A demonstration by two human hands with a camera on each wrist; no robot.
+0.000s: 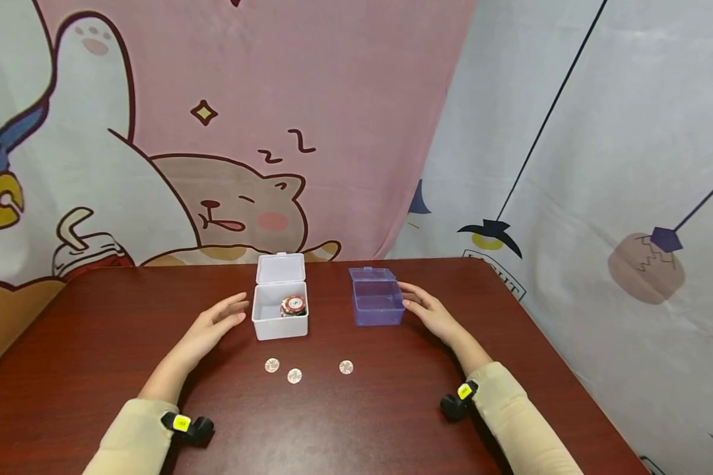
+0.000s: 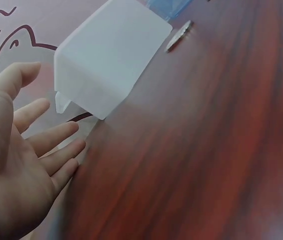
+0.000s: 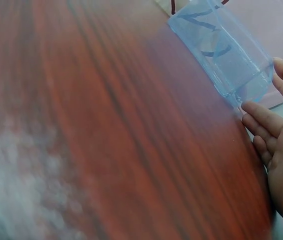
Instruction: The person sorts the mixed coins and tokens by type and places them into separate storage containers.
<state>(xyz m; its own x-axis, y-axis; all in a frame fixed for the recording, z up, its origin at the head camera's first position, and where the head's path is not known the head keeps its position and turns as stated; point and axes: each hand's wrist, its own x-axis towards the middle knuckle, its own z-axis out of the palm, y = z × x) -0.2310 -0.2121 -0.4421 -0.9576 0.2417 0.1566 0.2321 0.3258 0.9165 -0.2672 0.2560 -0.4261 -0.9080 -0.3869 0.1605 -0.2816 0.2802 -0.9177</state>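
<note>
A white plastic box [image 1: 280, 326] with its lid raised stands on the table, holding a small stack of poker chips [image 1: 293, 305]. Just left of it is my left hand [image 1: 216, 324], fingers spread and apart from the wall; the left wrist view shows this hand [image 2: 24, 160] with nothing in it. To the right, a see-through blue box [image 1: 378, 315] also has its lid up, and no contents show inside. My right hand [image 1: 430, 313] rests at its right side, fingertips at the wall, as the right wrist view shows with the blue box [image 3: 216, 55]. The fingers are only loosely bent.
Three silvery coins lie in front of the boxes: a left coin [image 1: 272, 365], a middle coin [image 1: 294, 376] and a right coin [image 1: 346, 367]. The brown wooden table [image 1: 333, 422] ends at a patterned curtain [image 1: 362, 132] behind.
</note>
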